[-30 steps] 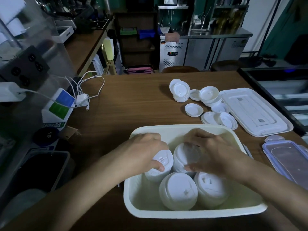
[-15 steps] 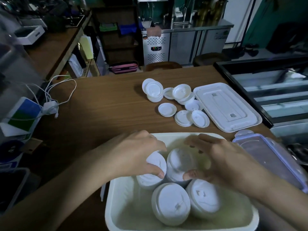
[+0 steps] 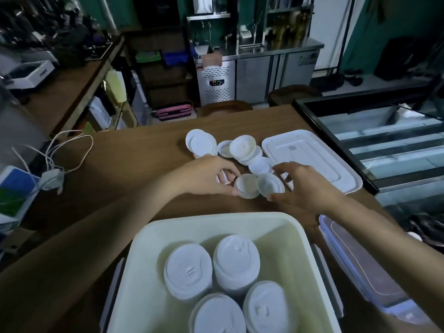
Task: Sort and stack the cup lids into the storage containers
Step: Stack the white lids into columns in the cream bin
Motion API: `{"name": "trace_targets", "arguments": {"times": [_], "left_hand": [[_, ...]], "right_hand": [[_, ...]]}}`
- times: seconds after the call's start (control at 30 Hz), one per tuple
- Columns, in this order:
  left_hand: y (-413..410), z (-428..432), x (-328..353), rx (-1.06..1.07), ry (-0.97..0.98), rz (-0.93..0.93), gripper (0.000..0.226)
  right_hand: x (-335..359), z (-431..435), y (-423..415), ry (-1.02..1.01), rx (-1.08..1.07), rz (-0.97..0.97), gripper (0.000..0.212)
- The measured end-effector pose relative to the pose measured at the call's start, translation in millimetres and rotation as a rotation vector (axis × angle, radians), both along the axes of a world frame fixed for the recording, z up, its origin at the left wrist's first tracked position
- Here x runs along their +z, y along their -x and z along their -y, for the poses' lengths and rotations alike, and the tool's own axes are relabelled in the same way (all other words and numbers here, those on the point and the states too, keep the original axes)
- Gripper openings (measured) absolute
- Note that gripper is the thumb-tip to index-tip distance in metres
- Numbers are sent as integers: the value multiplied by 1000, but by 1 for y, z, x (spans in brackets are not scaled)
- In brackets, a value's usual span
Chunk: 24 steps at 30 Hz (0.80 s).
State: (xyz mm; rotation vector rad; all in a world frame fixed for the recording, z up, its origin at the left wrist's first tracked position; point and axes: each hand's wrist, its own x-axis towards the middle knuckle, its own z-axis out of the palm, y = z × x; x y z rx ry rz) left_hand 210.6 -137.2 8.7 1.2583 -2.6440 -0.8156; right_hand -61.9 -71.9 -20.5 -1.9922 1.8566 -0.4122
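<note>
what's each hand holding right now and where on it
Left hand pinches a loose lid at its near rim; right hand grips the neighbouring lid by its edge.

Bare tabletop (image 3: 134,169) lying open left of loose lids (image 3: 230,150). Flat white lid (image 3: 310,159) crowding their right side; white bin (image 3: 216,227) blocking near side; cable (image 3: 72,150) trailing far left.

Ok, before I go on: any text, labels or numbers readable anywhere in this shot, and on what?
None can be read.
Steel counter fridge: a small lit display, digits too blurred.
Its right door: a sticker, too small.
White container lid: a small square mark, no legible text.
Cup lid stacks in the bin: embossed marks only, unreadable.
</note>
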Motion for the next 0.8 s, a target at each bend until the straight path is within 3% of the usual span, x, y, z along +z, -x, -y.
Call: {"name": "trace_targets", "arguments": {"times": [0.13,0.3,0.37,0.57,0.8], "left_hand": [[24,32,-34,-15,10,74,61],[47,57,-53,-95,49,164,67],[52,61,-59,-111,72,221,68],[56,60,-61,-78,95,229,42],[31,43,-3,3,132,129,50]], "right_hand": [[-29,23,3,-84,11,-139,102],[-47,38,5,-128,-7,-184,99],[-50,42,6,-132,-5,-149,93],[-43,43,10,-79,-33,-29,82],[7,8,9,74,14,199,81]]}}
